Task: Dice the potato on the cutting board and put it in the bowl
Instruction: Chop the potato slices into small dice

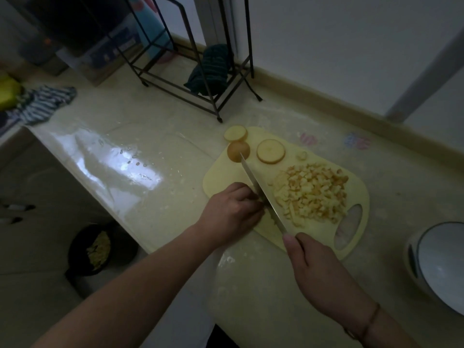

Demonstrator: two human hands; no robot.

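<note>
A pale yellow cutting board (361, 197) lies on the counter. A heap of diced potato (313, 194) covers its right half. Two round potato slices (271, 151) (235, 133) and a rounded end piece (234, 149) lie at its far end. My right hand (316, 270) grips the handle of a knife (261, 192), whose blade runs across the board toward the end piece. My left hand (232, 213) sits curled against the blade's left side, holding down potato that the fingers hide. A white bowl (442, 262) stands at the right edge.
A black wire rack (190, 71) with a dark cloth (213, 69) stands at the back of the counter. A striped towel (42, 104) lies far left. Below the counter edge sits a dark bin (98, 249) with scraps. The wall runs close behind the board.
</note>
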